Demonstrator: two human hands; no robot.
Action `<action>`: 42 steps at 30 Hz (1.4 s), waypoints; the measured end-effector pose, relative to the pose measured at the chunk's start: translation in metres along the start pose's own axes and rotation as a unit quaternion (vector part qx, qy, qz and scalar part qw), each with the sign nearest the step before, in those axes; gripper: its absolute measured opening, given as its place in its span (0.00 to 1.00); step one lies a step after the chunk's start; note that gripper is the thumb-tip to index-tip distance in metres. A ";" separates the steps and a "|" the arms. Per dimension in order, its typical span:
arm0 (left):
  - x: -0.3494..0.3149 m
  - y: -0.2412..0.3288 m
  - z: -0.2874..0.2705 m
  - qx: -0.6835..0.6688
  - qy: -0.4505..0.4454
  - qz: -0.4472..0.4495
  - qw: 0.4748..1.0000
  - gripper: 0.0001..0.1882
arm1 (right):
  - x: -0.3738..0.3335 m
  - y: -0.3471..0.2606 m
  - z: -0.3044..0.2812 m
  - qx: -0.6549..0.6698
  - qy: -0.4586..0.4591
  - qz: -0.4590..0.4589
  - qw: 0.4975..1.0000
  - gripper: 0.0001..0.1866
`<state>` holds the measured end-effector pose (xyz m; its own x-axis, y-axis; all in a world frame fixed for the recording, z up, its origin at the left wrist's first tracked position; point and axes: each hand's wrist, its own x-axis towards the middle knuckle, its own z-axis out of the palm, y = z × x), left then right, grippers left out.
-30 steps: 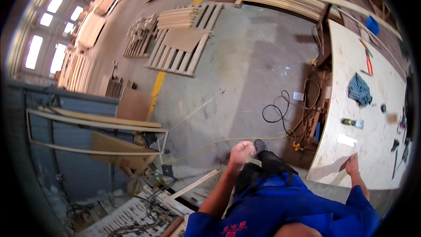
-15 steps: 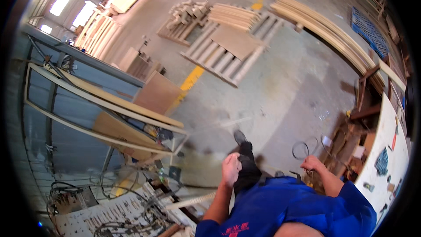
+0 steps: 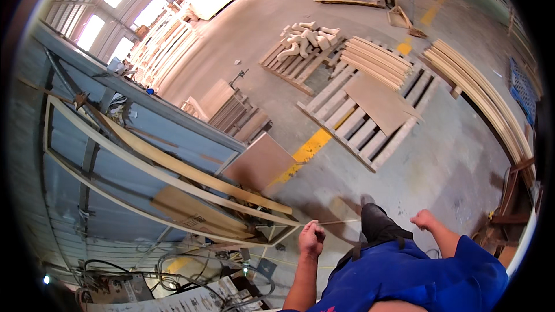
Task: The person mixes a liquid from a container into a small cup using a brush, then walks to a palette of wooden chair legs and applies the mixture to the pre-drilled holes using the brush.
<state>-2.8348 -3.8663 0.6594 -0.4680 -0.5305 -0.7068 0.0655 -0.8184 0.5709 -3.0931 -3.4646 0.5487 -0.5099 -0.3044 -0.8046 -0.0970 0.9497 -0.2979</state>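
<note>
My left hand (image 3: 312, 238) is raised in front of me, its fingers curled into a loose fist with nothing showing in them. It appears close to the near corner of a long, narrow wooden frame (image 3: 173, 174) leaning on the left; I cannot tell whether they touch. Out to the right, my right hand (image 3: 424, 219) is also closed, and no object sticks out of it. Between the two hands my dark-trousered leg (image 3: 381, 225) is stepping forward on the grey floor.
Ahead lie a slatted pallet (image 3: 324, 104) bearing boards and a brown sheet (image 3: 376, 104), and a smaller pallet with curved wooden pieces (image 3: 303, 40). Long planks (image 3: 480, 89) run along the right. A brown panel (image 3: 260, 164) leans at the left; hoses and a machine (image 3: 121, 289) stand below it.
My view has moved forward and turned left, so the pallets appear nearer and further right. The white table at the right has mostly left view. Both hands stay closed.
</note>
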 end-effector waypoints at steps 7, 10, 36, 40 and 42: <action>0.159 0.096 0.043 -0.046 0.042 -0.019 0.998 0.10 | 0.148 -0.076 -0.051 0.165 -0.087 0.120 0.975 0.14; 0.240 0.154 0.074 -0.039 -0.001 -0.019 0.999 0.10 | 0.237 -0.114 -0.111 0.186 -0.059 0.111 0.975 0.15; 0.703 0.685 0.288 0.009 0.009 0.006 1.000 0.07 | 0.502 -0.757 -0.372 0.244 0.001 -0.040 0.969 0.06; 0.761 0.717 0.319 0.003 -0.010 -0.013 1.000 0.07 | 0.538 -0.847 -0.416 0.317 0.013 -0.033 0.948 0.07; 0.789 0.733 0.336 -0.001 -0.017 -0.034 0.999 0.07 | 0.574 -0.866 -0.428 0.327 0.002 -0.023 0.945 0.08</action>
<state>-3.4521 -4.8106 0.6606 -0.5016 -0.4660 -0.7289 0.0345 -0.8526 0.5214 -3.6681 -4.4297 0.5647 -0.5218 -0.3428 -0.7812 0.4285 0.6865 -0.5875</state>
